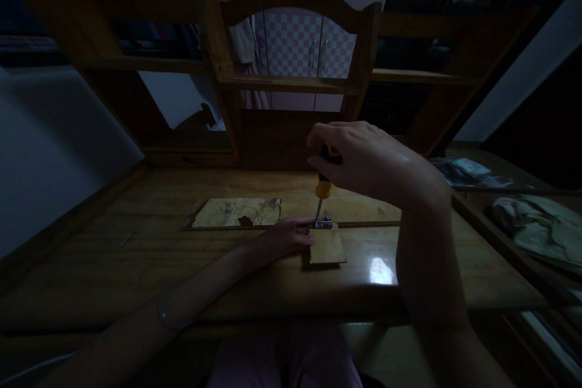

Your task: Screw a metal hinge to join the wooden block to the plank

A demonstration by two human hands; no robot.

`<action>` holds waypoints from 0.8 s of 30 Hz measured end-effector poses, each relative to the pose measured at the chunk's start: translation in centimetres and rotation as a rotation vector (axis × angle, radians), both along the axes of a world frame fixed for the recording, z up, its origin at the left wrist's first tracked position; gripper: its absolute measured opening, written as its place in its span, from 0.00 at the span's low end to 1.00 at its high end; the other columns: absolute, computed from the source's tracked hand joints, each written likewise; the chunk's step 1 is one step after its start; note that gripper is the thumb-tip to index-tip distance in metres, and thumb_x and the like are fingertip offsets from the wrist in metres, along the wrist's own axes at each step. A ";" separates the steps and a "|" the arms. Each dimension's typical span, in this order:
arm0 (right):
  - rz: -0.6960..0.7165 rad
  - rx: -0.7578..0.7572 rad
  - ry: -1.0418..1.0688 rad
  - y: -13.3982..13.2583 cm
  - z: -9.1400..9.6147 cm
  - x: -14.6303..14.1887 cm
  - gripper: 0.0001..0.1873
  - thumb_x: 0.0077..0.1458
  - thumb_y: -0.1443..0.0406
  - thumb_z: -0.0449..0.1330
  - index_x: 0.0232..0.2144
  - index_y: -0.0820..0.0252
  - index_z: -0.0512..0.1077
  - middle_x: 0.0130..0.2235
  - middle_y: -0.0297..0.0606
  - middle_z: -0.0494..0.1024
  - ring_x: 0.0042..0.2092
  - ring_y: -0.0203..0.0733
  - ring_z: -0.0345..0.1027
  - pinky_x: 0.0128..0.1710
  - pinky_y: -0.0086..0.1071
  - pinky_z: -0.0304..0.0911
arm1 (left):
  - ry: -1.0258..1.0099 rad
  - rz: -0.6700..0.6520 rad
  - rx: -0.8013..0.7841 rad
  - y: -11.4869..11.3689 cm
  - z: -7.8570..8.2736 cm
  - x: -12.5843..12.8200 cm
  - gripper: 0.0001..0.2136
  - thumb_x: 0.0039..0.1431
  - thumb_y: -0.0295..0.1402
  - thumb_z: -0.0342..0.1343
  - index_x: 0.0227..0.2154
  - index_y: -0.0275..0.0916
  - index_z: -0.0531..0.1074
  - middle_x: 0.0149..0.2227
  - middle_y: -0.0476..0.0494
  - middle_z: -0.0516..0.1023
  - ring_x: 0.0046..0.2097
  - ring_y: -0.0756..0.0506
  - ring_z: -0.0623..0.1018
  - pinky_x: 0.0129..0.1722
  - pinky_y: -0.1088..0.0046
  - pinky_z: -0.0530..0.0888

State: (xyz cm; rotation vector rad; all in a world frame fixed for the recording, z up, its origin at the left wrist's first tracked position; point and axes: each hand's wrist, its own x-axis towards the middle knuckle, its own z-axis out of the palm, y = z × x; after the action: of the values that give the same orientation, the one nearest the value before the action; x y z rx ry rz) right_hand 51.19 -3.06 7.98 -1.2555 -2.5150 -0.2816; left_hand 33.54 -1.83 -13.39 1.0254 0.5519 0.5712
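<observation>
My right hand [359, 151] is wrapped around the black and yellow handle of a screwdriver [324, 187], held nearly upright from above. Its metal shaft points down to a small metal hinge [324, 224] at the far edge of a small wooden board [328, 247]. Whether the tip sits in a screw is too small to tell. My left hand [291, 235] grips the board's left edge, with a finger reaching close to the hinge; the fingertips are partly hidden. Just behind lies a longer wooden strip [236, 212] with dark stains on its left part.
All this rests on a wooden desk [150, 267] with a shelf frame [291, 83] rising at the back. A thin small object [127, 239] lies on the left. Cloth [541, 227] and plastic bags [470, 170] are at the right. A white wall [59, 115] borders the left side.
</observation>
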 end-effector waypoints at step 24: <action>0.069 -0.046 0.077 0.8 -0.6 0.3 0.12 0.58 0.62 0.58 0.43 0.62 0.70 0.33 0.36 0.71 0.35 0.38 0.65 0.36 0.29 0.56 | 0.082 0.045 0.080 0.0 0.4 -0.1 0.38 0.57 0.29 0.62 0.68 0.41 0.53 0.51 0.35 0.74 0.51 0.39 0.76 0.54 0.61 0.69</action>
State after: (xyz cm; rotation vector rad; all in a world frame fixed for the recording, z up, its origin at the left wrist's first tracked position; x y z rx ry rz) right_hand 51.47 -2.27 7.37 -1.1713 -2.5064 -0.1569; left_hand 33.42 -1.80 -12.95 1.1183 0.6301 0.5966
